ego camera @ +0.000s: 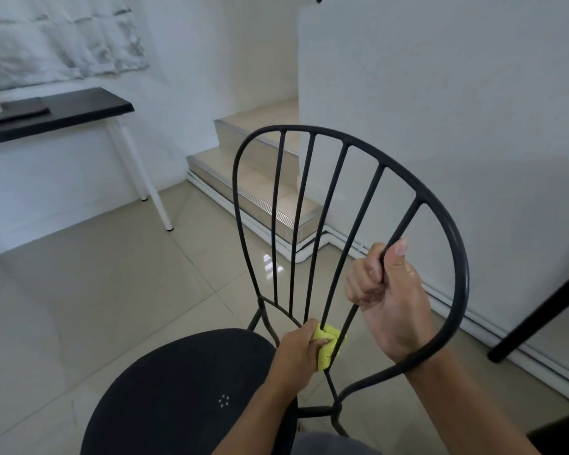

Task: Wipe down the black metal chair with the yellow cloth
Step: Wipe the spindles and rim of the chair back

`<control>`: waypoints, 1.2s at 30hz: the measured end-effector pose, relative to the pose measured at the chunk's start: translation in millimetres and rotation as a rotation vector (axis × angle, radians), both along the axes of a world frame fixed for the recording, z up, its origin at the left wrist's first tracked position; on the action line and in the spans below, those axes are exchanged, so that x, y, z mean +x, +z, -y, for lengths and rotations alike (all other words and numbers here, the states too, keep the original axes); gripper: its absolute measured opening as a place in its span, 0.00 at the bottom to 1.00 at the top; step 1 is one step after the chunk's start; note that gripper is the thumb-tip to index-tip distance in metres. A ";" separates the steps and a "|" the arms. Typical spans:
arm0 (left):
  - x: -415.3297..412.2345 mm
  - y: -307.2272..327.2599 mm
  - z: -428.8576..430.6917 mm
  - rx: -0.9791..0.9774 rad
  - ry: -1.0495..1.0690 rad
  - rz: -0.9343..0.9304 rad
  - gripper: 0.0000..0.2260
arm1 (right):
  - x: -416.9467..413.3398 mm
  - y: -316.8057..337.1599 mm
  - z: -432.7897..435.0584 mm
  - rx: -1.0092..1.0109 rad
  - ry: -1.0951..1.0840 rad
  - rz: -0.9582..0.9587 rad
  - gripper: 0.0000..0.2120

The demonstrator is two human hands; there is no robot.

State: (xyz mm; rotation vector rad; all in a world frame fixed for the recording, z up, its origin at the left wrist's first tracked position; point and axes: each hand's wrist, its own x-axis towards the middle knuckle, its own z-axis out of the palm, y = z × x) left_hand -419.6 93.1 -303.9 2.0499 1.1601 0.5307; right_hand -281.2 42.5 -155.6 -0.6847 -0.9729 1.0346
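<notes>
Soft, even, cool light fills the room, and shadows are faint. A bright glare patch sits on the glossy floor (112, 290) near the steps (243, 188). Wide-angle distortion curves the edges, and detail is slightly soft.

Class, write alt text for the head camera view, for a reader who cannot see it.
A person's left hand holds a yellow cloth round the foot of a back bar of a black metal chair, while the right hand grips the rightmost bar higher up.
</notes>
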 end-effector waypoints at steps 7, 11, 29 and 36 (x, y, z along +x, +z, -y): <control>10.6 47.8 -9.1 0.067 0.008 0.125 0.07 | 4.6 2.6 -6.5 -0.012 0.042 -0.030 0.27; 18.7 88.6 -25.1 0.149 0.035 0.275 0.06 | 8.6 6.5 -20.7 -0.035 0.094 -0.043 0.28; 56.1 239.8 -59.7 0.364 0.119 0.394 0.10 | 18.0 11.7 -29.9 -0.108 0.017 -0.008 0.25; 21.0 237.5 -38.1 0.305 0.220 0.588 0.08 | 22.6 12.5 16.5 -0.049 -0.131 -0.153 0.25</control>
